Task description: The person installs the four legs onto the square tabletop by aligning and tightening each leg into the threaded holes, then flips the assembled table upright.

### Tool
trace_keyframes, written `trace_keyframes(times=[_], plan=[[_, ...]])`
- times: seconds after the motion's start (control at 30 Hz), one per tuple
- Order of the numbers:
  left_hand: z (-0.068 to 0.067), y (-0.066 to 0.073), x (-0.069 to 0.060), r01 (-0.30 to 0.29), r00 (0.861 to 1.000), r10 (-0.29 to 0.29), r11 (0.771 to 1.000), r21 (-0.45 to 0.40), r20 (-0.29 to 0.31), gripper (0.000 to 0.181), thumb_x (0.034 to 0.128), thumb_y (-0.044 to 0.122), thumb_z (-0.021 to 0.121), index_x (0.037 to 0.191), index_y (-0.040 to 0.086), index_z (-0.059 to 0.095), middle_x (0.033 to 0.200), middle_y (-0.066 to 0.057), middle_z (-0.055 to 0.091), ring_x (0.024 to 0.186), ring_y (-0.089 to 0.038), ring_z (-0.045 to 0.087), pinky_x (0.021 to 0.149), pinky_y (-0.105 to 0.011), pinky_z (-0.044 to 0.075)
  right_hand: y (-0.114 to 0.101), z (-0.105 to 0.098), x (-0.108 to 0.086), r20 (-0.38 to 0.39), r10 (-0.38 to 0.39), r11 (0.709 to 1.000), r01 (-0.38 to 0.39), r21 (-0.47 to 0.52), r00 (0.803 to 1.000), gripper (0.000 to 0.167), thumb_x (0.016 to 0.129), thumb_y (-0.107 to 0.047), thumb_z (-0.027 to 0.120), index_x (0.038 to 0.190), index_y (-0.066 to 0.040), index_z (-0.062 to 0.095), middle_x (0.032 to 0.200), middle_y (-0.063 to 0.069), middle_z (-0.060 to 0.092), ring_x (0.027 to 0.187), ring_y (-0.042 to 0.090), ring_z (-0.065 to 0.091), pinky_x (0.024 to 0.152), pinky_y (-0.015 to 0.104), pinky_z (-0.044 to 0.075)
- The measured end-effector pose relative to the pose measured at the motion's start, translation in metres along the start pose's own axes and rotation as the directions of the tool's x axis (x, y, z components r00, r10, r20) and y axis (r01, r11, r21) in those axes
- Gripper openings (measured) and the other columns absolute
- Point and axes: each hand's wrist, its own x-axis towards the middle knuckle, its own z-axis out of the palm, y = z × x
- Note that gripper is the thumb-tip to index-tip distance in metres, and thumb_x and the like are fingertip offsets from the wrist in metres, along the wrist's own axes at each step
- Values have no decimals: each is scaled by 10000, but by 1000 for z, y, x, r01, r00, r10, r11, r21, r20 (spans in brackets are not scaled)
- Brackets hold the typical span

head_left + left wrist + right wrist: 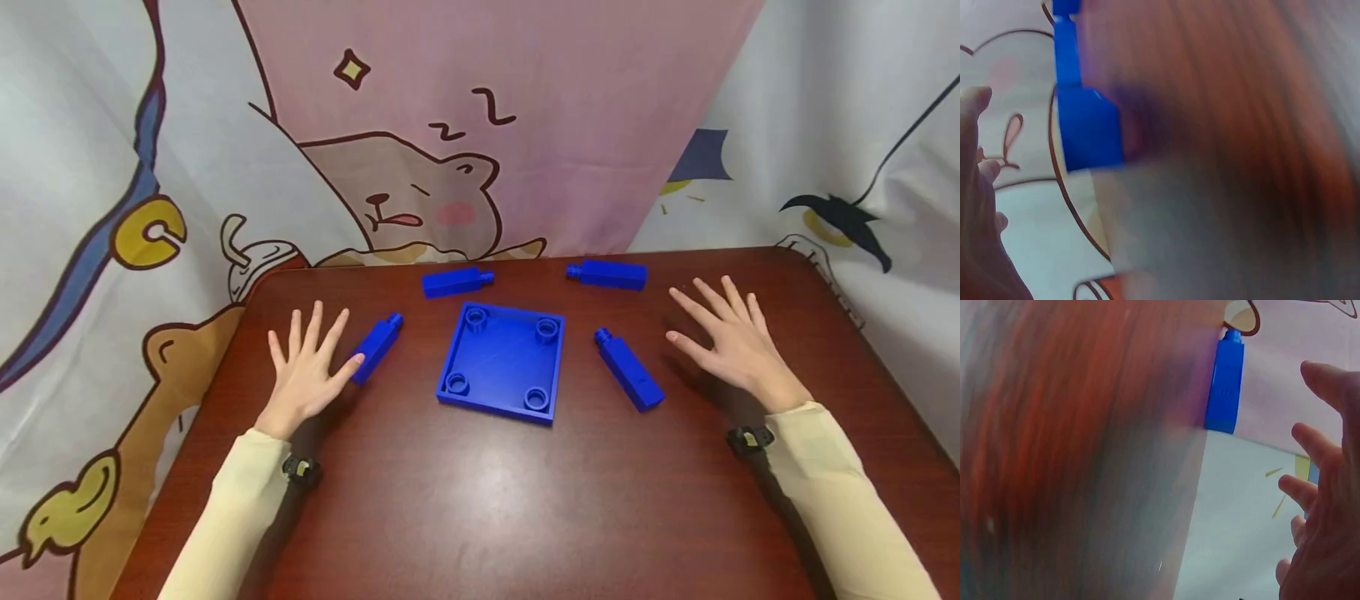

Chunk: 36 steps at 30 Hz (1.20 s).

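A square blue tray-like plate [504, 354] with a raised rim and a round socket in each corner lies mid-table. Around it lie several blue square pegs with threaded ends: a back left peg [453, 282], a back right peg [609, 274], a left peg [377, 348] and a right peg [630, 372]. My left hand [306, 371] is spread, its thumb overlapping the left peg in the head view; whether they touch I cannot tell. To the right of the right peg, my right hand [731, 337] is spread with nothing in it. Blue pieces also show in the left wrist view.
Under everything is a dark red-brown wooden table [480, 517]. A printed cartoon curtain [570, 125] hangs along its back and sides. Each wrist wears a small black device, one on the left [302, 471] and one on the right [750, 439].
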Motion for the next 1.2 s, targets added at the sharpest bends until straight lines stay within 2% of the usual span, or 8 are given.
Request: trace_keyframes(times=[0.13, 0.27, 0.5, 0.67, 0.77, 0.97, 1.13, 1.2], plan=[[2, 17, 8, -73, 997, 71, 996, -57, -31, 741, 941, 570, 476, 1555, 249, 212, 1611, -114, 8, 1441, -340, -126, 1056, -634, -108, -7, 2, 0, -21, -51, 995, 52, 79, 998, 658, 915, -384, 630, 1491, -168, 395, 1508, 236, 298, 1446, 377, 1, 1101, 586, -47], [10, 36, 14, -146, 989, 140, 980, -132, -52, 751, 924, 543, 539, 1545, 234, 250, 1597, -156, 89, 1447, -350, -73, 1089, -591, -77, -20, 7, 0, -21, -92, 983, 94, 160, 996, 648, 884, -320, 685, 1451, -112, 450, 1461, 261, 359, 1436, 401, 77, 1102, 599, -2], [23, 67, 19, -218, 973, 231, 932, -291, 11, 825, 903, 518, 606, 1556, 206, 209, 1601, -118, 105, 1453, -326, -25, 1111, -582, 49, -39, 15, 1, -5, -139, 961, 136, 239, 990, 610, 870, -249, 711, 1404, -51, 492, 1400, 247, 443, 1396, 465, 171, 1071, 646, 123], [33, 85, 25, -216, 955, 279, 886, -409, 100, 873, 894, 487, 642, 1561, 185, 167, 1597, -133, 113, 1449, -356, 20, 1097, -605, 107, -47, 20, -1, 14, -171, 950, 161, 268, 985, 604, 873, -235, 713, 1392, -22, 488, 1374, 248, 470, 1351, 509, 231, 1047, 655, 177], [41, 92, 29, -188, 941, 298, 854, -486, 160, 915, 868, 427, 701, 1557, 145, 170, 1586, -169, 136, 1441, -382, 65, 1090, -606, 145, -50, 21, -3, 46, -172, 943, 151, 295, 984, 612, 879, -234, 711, 1397, -12, 474, 1378, 248, 468, 1333, 522, 246, 1040, 655, 186], [52, 92, 34, -129, 906, 343, 781, -611, 247, 988, 826, 296, 781, 1556, 96, 145, 1590, -182, 102, 1442, -380, 48, 1116, -541, 139, -51, 21, -7, 114, -153, 938, 108, 331, 982, 630, 885, -241, 707, 1411, -6, 452, 1401, 248, 447, 1328, 526, 250, 1032, 657, 198], [56, 90, 38, -150, 874, 397, 769, -622, 279, 994, 848, 306, 759, 1561, 110, 94, 1596, -175, 51, 1442, -379, -18, 1126, -533, 81, -49, 20, -9, 185, -114, 939, 45, 342, 976, 643, 915, -287, 675, 1439, -20, 417, 1433, 234, 418, 1329, 499, 275, 1003, 670, 231], [56, 91, 39, -169, 869, 409, 773, -611, 278, 985, 853, 307, 754, 1559, 100, 99, 1592, -184, 67, 1440, -390, -25, 1123, -544, 62, -48, 20, -8, 206, -102, 939, 26, 344, 973, 645, 926, -307, 661, 1448, -26, 406, 1439, 222, 416, 1322, 468, 312, 995, 657, 258]])
